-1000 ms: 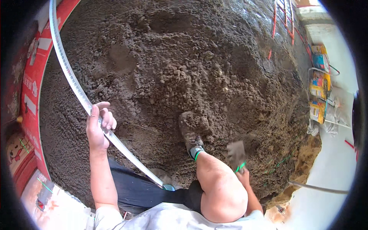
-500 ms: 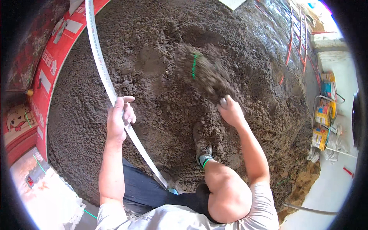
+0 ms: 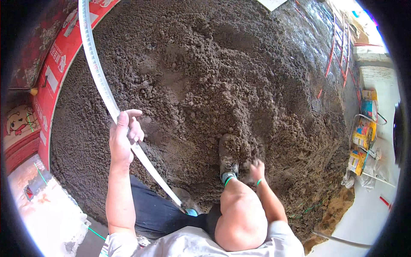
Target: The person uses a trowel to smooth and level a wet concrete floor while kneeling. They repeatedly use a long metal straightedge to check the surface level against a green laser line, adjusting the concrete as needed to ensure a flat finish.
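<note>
While the head view looks down on a wide bed of dark sandy mortar (image 3: 222, 77) filling the frame, the left hand (image 3: 122, 139) at centre left is clenched around a long white straightedge (image 3: 100, 81) running from upper left to lower centre. Right hand (image 3: 257, 169), lower centre beside a dusty shoe (image 3: 227, 156), presses into the mortar; its grip cannot be told.

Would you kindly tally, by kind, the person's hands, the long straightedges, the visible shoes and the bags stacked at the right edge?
Hands: 2, the left hand closed on the white straightedge, the right hand down at the soil
White straightedge: 1
Shoe: 1
Bags: 3, as far as shows
Total: 7
</note>
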The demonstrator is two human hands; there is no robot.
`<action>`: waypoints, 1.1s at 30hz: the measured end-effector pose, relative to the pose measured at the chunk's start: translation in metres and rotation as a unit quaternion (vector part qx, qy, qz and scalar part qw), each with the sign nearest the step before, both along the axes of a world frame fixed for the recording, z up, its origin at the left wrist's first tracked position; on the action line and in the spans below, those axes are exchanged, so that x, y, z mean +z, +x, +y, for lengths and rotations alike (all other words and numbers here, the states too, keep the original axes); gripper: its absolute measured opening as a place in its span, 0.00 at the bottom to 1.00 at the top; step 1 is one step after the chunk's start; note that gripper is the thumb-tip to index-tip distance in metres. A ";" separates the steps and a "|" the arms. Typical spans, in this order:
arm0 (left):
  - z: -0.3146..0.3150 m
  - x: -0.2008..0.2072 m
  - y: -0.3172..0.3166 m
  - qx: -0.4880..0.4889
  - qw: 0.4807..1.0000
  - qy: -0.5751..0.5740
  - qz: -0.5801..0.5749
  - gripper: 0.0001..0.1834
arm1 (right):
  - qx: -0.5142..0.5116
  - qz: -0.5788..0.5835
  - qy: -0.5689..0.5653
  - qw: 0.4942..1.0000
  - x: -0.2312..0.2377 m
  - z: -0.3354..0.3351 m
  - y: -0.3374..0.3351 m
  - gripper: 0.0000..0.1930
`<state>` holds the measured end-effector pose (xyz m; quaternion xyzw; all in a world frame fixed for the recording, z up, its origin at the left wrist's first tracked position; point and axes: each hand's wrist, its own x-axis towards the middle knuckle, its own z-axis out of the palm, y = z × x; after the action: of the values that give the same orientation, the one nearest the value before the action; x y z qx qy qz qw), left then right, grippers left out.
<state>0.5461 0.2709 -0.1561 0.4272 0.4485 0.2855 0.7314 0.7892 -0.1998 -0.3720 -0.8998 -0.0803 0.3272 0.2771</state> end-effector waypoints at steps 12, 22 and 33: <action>-0.004 -0.006 0.021 -0.032 0.999 -0.006 0.002 0.24 | 0.320 -0.154 0.020 0.935 0.120 0.197 0.075 0.14; -0.006 0.011 -0.019 0.035 0.999 0.010 0.019 0.23 | 0.010 -0.090 0.089 0.992 -0.033 0.115 0.170 0.06; -0.009 0.012 -0.050 0.070 0.998 0.008 -0.005 0.23 | 0.267 -0.081 0.051 0.959 0.024 0.245 0.071 0.10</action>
<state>0.4958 0.2618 -0.1439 0.3997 0.4712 0.3415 0.7082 0.8597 0.0453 -0.3478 -0.8540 -0.3564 0.3104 0.2175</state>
